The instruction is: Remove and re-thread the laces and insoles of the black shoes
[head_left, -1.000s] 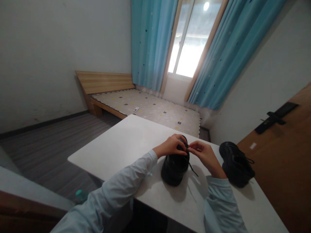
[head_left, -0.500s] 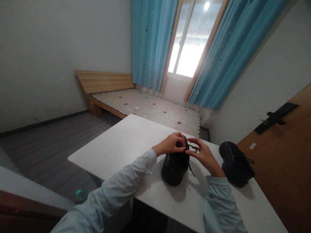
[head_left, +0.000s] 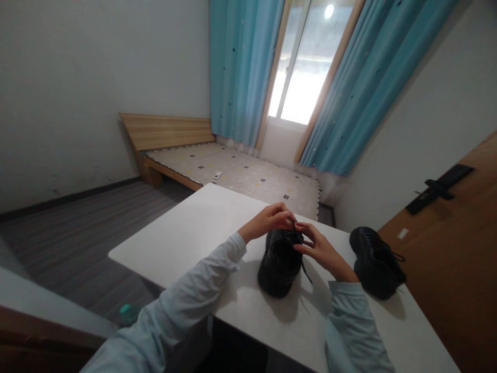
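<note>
A black lace-up shoe stands on the white table, its heel toward me and its opening facing up. Above its front, my left hand is closed in a pinch on the black shoelace, which is drawn up from the shoe. My right hand is at the right side of the shoe. Its index fingertip meets the lace beside my left fingers, while the thumb is apart, lower down near the shoe's opening. A loose lace end dangles down the right side.
Another black shoe stands on the white table, to the right near the wooden door. Beyond the table is a bed with a small white object on it. A green-capped bottle is low at left.
Both hands have moved slightly up and away from me, uncovering the shoe's opening. The lace is now pulled upward between them, and the small loop by my right fingers is no longer visible.
</note>
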